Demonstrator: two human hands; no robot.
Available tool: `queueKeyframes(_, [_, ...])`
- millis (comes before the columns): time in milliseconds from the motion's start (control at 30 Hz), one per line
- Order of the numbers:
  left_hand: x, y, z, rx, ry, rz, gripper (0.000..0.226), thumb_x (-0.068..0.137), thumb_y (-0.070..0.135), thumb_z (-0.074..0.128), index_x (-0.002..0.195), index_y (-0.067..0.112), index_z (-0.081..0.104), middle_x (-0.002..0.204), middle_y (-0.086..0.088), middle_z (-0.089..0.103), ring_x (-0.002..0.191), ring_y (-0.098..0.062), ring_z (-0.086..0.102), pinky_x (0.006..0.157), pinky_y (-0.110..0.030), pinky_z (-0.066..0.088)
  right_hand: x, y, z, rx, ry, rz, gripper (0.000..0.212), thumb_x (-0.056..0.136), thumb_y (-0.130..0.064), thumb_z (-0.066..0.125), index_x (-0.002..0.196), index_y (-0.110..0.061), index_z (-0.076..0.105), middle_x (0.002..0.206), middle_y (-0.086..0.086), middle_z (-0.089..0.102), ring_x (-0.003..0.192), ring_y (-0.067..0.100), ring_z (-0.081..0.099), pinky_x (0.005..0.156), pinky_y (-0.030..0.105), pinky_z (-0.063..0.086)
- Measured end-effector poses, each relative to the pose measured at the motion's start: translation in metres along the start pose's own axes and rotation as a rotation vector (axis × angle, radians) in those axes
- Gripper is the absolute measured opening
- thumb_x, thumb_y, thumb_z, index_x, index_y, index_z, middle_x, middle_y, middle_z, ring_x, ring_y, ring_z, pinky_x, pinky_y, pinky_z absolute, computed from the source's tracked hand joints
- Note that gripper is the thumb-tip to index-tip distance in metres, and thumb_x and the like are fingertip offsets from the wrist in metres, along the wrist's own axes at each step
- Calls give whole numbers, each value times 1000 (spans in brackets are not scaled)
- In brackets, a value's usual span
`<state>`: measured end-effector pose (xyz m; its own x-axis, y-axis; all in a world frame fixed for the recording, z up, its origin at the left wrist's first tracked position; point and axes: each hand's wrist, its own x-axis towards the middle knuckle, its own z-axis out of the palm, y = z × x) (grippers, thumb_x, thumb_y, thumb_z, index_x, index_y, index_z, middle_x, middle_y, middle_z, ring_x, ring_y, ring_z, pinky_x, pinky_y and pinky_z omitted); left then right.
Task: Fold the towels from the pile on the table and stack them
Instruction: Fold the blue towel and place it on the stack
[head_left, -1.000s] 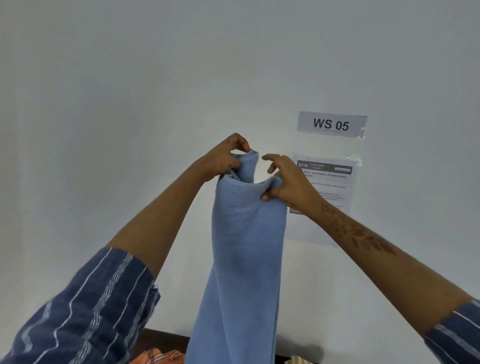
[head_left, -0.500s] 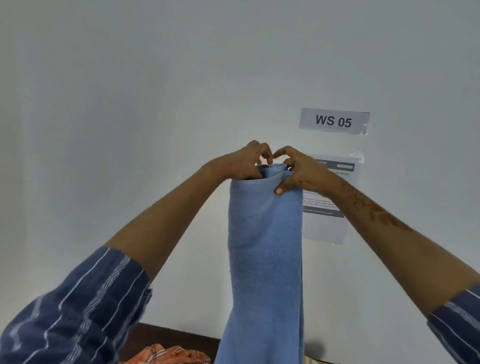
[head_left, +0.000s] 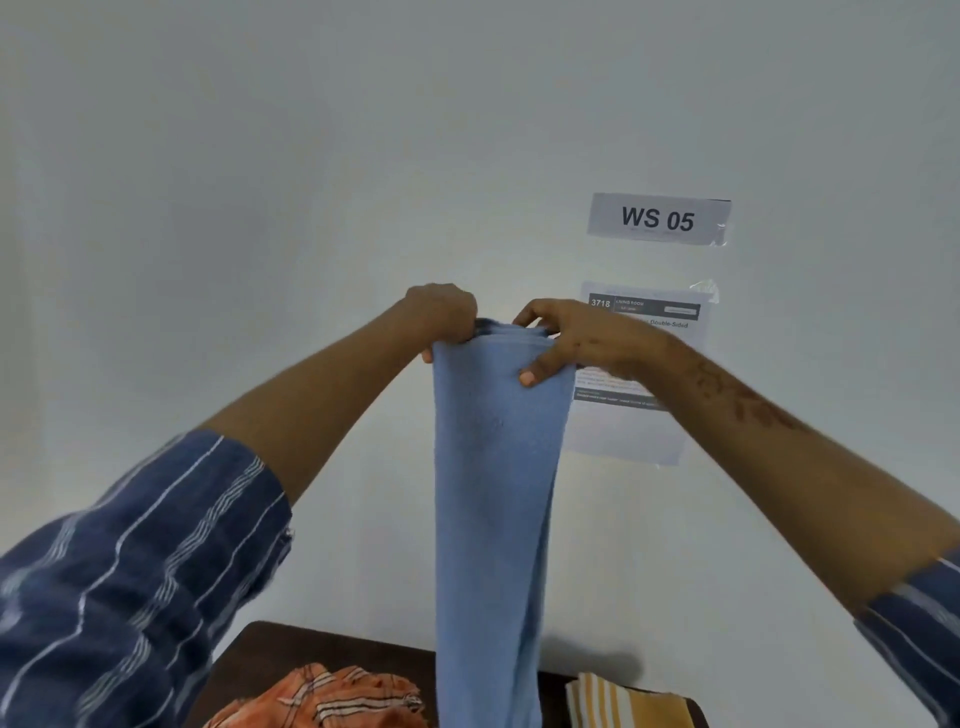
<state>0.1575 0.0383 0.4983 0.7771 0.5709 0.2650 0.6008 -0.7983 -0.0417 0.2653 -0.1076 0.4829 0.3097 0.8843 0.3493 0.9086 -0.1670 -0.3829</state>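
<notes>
Hands raised before me: my left hand (head_left: 441, 317) grips the blue towel's (head_left: 493, 493) top edge at 11 o'clock, my right hand (head_left: 566, 338) pinches the same edge at 1 o'clock. Towel hangs straight down, doubled lengthwise, over the table (head_left: 322, 649), with an orange towel (head_left: 332, 696) at 7 o'clock and a yellow striped towel (head_left: 623, 701) at 5 o'clock.

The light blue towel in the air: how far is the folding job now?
In hand: both the left hand and right hand pinch the top edge of the light blue cotton towel, hanging doubled lengthwise. Left: the crumpled orange checked cloth on the dark wooden table. The yellow striped towel looks folded already.
</notes>
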Motion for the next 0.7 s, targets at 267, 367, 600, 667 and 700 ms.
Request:
queueKeyframes(267, [11, 21, 12, 144, 316, 150, 29, 93, 11, 41, 121, 8, 48, 113, -16, 59, 93, -33, 60, 73, -36, 43, -5, -3, -7, -259, -10, 197, 49, 69, -24, 82, 107, -1, 61, 99, 15, 61, 81, 25, 58, 68, 33, 51])
queueKeyframes(367, [19, 24, 13, 113, 321, 161, 33, 91, 11, 49, 123, 7, 46, 116, -16, 56, 103, -34, 56, 75, -36, 40, -3, -5, -9, -299, 15, 197, 43, 71, -33, 78, 98, -2, 65, 86, 12, 63, 70, 23, 56, 57, 26, 43])
queueKeyframes(600, [36, 10, 24, -879, 374, 92, 25, 83, -6, 44, 93, 9, 61, 99, -14, 62, 71, -24, 58, 43, -17, 49, -9, -7, -14, 320, 13, 199, 28, 75, -13, 75, 97, 1, 64, 81, 12, 64, 69, 22, 64, 57, 28, 58])
queueKeyframes(667, [34, 13, 31, -1208, 394, 106, 17, 90, 1, 46, 102, 9, 56, 107, -17, 58, 75, -25, 60, 65, -27, 56, -1, -4, -16, 434, 155, 294, 17, 79, -8, 71, 84, 2, 59, 73, 14, 59, 62, 23, 60, 55, 31, 57])
queueKeyframes(700, [27, 16, 35, -1404, 366, 119, 16, 95, 9, 47, 111, 9, 50, 114, -15, 53, 81, -25, 61, 75, -33, 55, 3, -1, -16, 496, 224, 341, 15, 82, -7, 67, 78, 0, 56, 71, 14, 57, 60, 22, 58, 52, 29, 56])
